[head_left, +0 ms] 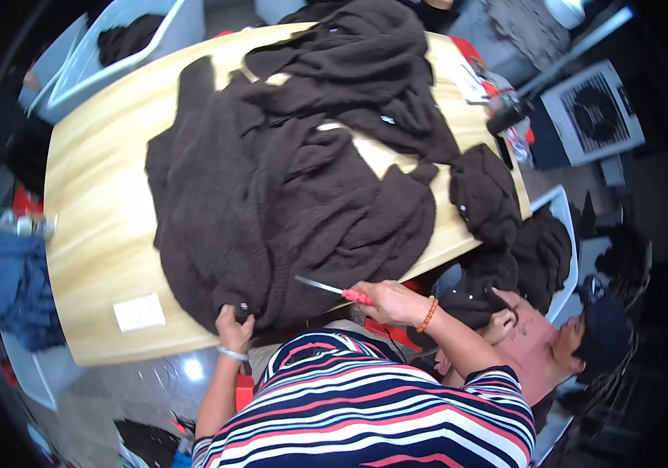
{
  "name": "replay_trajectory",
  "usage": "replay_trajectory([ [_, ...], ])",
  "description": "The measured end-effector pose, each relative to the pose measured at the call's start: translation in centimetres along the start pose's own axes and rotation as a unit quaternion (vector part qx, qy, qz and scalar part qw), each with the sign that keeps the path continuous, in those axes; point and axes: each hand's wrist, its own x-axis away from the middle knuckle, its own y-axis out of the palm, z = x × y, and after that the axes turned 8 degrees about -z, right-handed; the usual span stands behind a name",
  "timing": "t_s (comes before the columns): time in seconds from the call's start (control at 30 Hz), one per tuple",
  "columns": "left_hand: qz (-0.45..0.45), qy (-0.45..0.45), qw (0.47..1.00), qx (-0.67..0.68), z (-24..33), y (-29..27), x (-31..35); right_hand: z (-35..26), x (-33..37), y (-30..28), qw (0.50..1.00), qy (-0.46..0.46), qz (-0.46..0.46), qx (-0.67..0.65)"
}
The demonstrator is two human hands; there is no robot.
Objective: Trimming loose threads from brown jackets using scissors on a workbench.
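Note:
A dark brown knitted garment (217, 179) lies spread and rumpled over the light wood table (100, 195). At its near edge my left hand (235, 331) is closed, pinching the knit next to a small black round piece (242, 310). To the right, my right hand (396, 303) grips the red handle of a slim tool (357, 296). Its thin metal shaft points left over the garment; the exact kind of tool cannot be made out. More dark brown knitwear (373, 47) is heaped at the table's far side, with small pale tags on it.
A white paper (139, 312) lies near the table's left front corner. White bins with clothes stand at the far left (170, 39), left (45, 382) and right (564, 210). Close on my right, another person (536, 335) handles dark knitwear. A fan unit (595, 109) stands beyond.

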Motion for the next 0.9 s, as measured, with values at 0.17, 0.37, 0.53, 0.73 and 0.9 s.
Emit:
replay_trajectory([
  [0.17,-0.008,0.029,0.964,0.262,11.4,-5.6,-4.6,3.2,1.7,3.8,0.999,-0.017,-0.04,-0.023],
  [0.37,-0.176,0.622,0.723,-0.243,26.7,-6.3,-4.6,1.8,-0.3,4.0,0.985,-0.105,0.126,-0.061],
  [0.53,-0.527,0.441,0.689,0.23,29.8,-0.2,-2.4,3.8,3.4,-1.5,0.965,-0.003,0.257,-0.054],
  [0.73,-0.428,0.539,0.719,0.096,35.8,7.4,-5.6,21.1,12.5,-6.2,0.693,-0.216,0.404,-0.556],
  [0.9,-0.214,0.502,0.815,0.195,33.9,12.2,-8.2,37.6,18.7,-15.6,0.674,0.169,0.634,0.34],
])
